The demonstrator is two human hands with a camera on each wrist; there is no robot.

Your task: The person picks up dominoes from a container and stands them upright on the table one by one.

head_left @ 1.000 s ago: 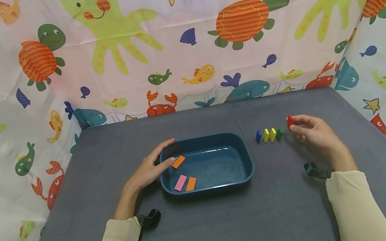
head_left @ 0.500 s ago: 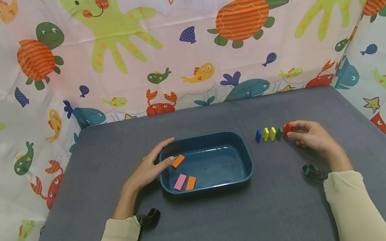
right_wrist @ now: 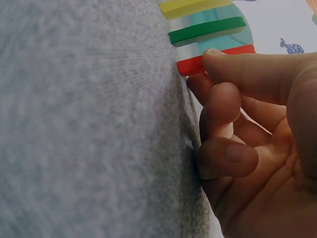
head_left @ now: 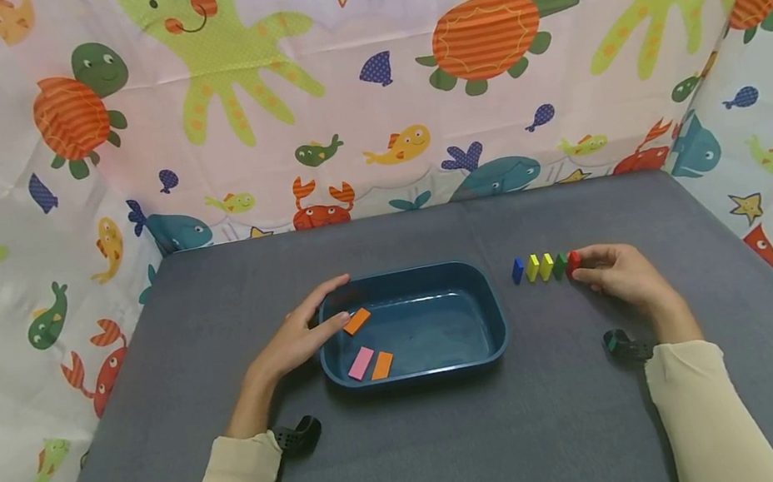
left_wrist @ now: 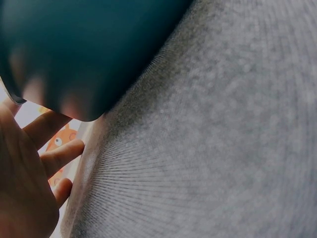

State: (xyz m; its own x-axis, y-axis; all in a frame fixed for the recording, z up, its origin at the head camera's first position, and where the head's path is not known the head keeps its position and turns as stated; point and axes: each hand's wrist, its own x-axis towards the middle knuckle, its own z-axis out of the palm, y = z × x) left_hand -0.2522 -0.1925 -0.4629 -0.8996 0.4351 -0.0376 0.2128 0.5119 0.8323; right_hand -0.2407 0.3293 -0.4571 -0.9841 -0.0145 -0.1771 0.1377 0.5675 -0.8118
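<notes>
Seemingly between right fingertips (right_wrist: 220, 64), red block (right_wrist: 190, 66)

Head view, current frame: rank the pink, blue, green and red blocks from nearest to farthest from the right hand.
1. Red block: pinched in the right hand.
2. Green block: standing just left of the red one.
3. Blue block: standing farther left, outside the tray.
4. Pink block: lying inside the tray, toward its left end.

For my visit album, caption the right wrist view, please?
Fingers pinch a red rectangular block beside a green block, a yellow block beyond.
</notes>
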